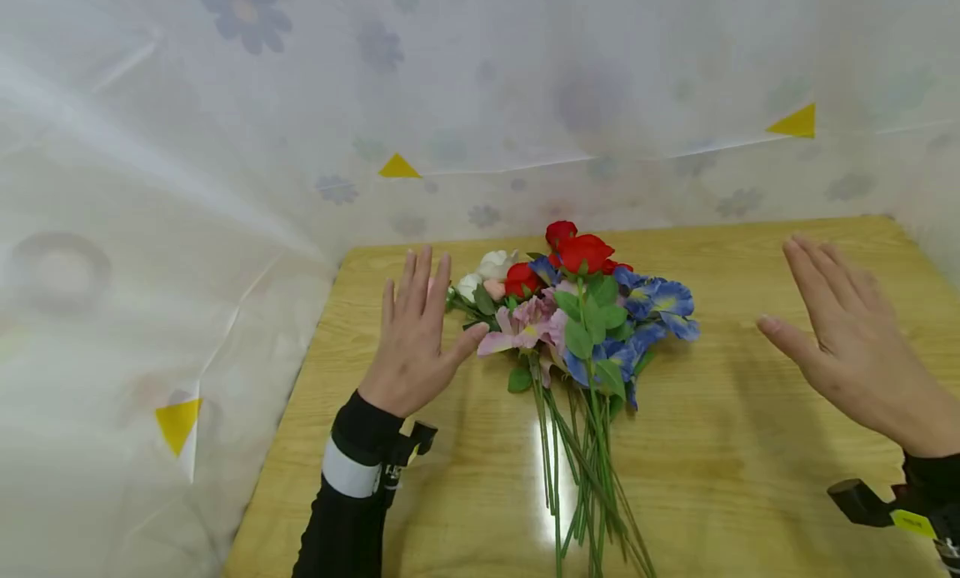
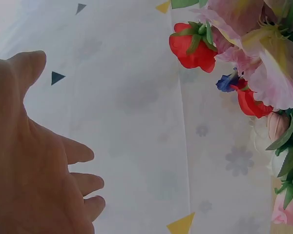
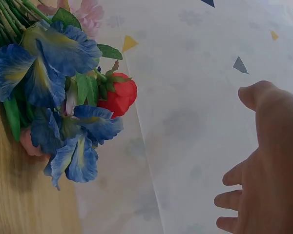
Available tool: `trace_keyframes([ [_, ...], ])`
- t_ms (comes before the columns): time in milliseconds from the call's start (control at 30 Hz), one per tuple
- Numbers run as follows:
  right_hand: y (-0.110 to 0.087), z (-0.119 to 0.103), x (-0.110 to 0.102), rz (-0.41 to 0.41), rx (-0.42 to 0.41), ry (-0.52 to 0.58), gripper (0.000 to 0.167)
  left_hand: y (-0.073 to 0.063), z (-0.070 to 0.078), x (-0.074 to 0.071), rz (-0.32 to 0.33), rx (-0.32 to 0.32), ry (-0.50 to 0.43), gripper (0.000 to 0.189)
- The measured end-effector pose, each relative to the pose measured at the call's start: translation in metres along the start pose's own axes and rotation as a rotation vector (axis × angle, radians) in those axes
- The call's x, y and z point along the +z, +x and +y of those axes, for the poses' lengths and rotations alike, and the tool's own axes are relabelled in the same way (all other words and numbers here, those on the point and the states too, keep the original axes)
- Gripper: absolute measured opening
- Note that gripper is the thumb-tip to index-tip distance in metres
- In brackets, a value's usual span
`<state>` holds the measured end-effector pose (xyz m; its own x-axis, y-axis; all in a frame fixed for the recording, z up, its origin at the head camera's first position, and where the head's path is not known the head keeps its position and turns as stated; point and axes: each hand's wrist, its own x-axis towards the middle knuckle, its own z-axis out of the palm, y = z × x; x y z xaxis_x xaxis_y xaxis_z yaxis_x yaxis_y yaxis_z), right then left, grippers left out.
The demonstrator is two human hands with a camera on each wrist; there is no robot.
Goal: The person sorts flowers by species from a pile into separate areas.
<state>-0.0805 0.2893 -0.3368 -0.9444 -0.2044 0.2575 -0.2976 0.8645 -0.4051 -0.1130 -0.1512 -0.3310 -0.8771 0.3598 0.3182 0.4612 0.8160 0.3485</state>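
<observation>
While flowers (image 1: pixel 585 328) lie bunched on the table (image 1: pixel 712 445), the left hand (image 1: pixel 414 345) hovers near them, the right hand (image 1: pixel 855 349) farther off, fingers straight, thumbs spread.

place: sheeted-in tabletop workspace | shown by: flower-printed sheeting (image 1: pixel 480 78), wooden table (image 1: pixel 712 453) | building type: unclear

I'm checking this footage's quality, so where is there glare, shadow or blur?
Head view: white glare on the table between the stems, a soft shadow beside the right hand, slight blur on its outer fingers; left and right wrist views: dimmer, muted light.
</observation>
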Motion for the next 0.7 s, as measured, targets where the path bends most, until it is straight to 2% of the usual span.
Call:
trace_keyframes([
  [200, -0.003, -0.002, -0.004, -0.049, 0.035, -0.106, 0.083, -0.003, -0.002, -0.001, -0.033, -0.033, 0.05, 0.097],
  [300, -0.005, -0.001, -0.005, -0.065, 0.056, -0.115, 0.085, -0.001, 0.0, 0.004, -0.06, -0.041, 0.046, 0.097],
  [400, -0.008, 0.0, -0.005, -0.067, 0.07, -0.109, 0.084, 0.007, 0.01, 0.015, -0.102, -0.019, 0.044, 0.097],
  [467, -0.011, 0.0, -0.006, -0.066, 0.076, -0.104, 0.084, 0.015, 0.022, 0.024, -0.133, 0.029, 0.06, 0.096],
  [533, -0.013, 0.002, -0.006, -0.068, 0.083, -0.101, 0.085, 0.025, 0.037, 0.036, -0.159, 0.105, 0.091, 0.093],
  [700, -0.019, 0.006, -0.006, -0.085, 0.112, -0.097, 0.086, 0.05, 0.082, 0.07, -0.205, 0.31, 0.268, 0.095],
])
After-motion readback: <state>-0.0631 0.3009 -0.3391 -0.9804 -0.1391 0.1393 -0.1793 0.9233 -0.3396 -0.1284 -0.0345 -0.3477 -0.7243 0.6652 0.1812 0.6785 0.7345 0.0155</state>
